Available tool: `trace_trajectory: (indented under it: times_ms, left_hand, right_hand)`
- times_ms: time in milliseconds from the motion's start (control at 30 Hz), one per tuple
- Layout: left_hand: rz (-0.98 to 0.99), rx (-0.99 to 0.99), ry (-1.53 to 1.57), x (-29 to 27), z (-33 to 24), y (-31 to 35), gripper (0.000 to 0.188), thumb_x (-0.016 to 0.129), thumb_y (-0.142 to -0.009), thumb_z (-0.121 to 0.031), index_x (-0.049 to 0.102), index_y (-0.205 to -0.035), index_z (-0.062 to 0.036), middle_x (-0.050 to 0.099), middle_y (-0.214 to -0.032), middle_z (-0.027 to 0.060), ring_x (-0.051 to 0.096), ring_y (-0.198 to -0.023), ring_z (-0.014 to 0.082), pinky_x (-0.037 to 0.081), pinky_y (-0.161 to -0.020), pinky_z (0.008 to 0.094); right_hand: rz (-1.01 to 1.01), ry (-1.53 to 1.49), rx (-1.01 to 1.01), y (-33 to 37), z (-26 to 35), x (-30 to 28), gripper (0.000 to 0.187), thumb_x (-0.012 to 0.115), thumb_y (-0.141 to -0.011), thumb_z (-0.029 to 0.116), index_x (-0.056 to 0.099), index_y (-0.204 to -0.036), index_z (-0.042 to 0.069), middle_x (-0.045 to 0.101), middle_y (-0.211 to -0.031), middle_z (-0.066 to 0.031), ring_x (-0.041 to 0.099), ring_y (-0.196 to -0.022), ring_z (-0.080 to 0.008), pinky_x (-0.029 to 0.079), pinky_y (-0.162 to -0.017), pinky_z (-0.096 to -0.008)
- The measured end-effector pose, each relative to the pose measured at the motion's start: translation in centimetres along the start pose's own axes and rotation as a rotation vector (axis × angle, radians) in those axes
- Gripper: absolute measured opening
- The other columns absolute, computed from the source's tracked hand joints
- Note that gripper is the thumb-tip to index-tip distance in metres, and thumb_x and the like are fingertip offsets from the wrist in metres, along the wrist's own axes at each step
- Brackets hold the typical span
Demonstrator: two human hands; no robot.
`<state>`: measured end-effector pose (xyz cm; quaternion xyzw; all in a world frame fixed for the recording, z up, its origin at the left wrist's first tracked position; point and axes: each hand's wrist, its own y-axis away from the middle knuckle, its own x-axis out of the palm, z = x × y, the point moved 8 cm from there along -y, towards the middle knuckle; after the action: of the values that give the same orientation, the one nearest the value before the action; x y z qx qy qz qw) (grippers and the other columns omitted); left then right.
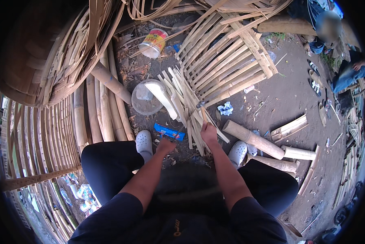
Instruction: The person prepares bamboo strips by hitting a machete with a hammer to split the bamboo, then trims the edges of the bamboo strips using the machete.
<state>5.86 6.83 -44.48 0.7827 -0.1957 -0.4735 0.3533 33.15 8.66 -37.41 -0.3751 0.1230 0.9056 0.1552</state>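
Note:
My right hand [209, 133] is closed around the wooden handle of a hammer [203, 114], whose head points away from me. My left hand [165, 146] is closed on a thin dark tool [176, 135], too small to name surely. Between and beyond both hands lies a loose pile of split bamboo strips [196, 132]. A flat blue packet [160, 129] lies on the ground just past my left hand. Beyond the strips rests a slatted bamboo panel [227, 61], partly overlapping them.
A round grey lid or basin [139, 103] and a tipped red-yellow bucket [154, 42] lie ahead. Bamboo poles [105, 105] and a slatted frame [44, 138] stand left. Cut bamboo lengths [253, 139] lie right of my foot. Another person [345, 77] sits far right, near sandals [314, 79].

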Motion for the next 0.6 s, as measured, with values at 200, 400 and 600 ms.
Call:
trace_trajectory:
  times_ms: [200,400,600]
  left_hand:
    - [-0.014,-0.015,0.05,-0.2,0.8,0.0,0.054,0.06,-0.072,-0.035,0.062,-0.109,0.0053,0.058,-0.116,0.0284,0.057,-0.111,0.0387,0.044,-0.096,0.0431]
    - [0.018,-0.047,0.045,0.3,0.1,0.0,0.055,0.061,-0.071,-0.036,0.062,-0.11,0.0033,0.06,-0.116,0.0263,0.058,-0.111,0.0364,0.044,-0.096,0.0425]
    - [-0.026,-0.063,-0.042,1.3,1.8,-0.7,0.055,0.064,-0.07,-0.034,0.063,-0.11,0.0024,0.061,-0.115,0.0239,0.06,-0.109,0.0336,0.046,-0.094,0.0413]
  right_hand:
    - [-0.281,-0.264,-0.326,-2.6,14.7,-12.0,0.028,0.049,-0.095,0.02,0.051,-0.079,-0.003,0.052,-0.056,-0.0229,0.056,-0.053,-0.0415,0.042,-0.049,-0.0473]
    - [-0.103,-0.118,-0.228,0.4,6.4,-2.4,0.031,0.047,-0.095,0.026,0.054,-0.086,-0.002,0.058,-0.065,-0.0249,0.06,-0.062,-0.0433,0.047,-0.057,-0.0499]
    - [0.128,0.155,-0.168,0.8,0.4,3.9,0.035,0.048,-0.093,0.029,0.058,-0.081,-0.003,0.06,-0.071,-0.0289,0.061,-0.069,-0.0456,0.049,-0.065,-0.0537]
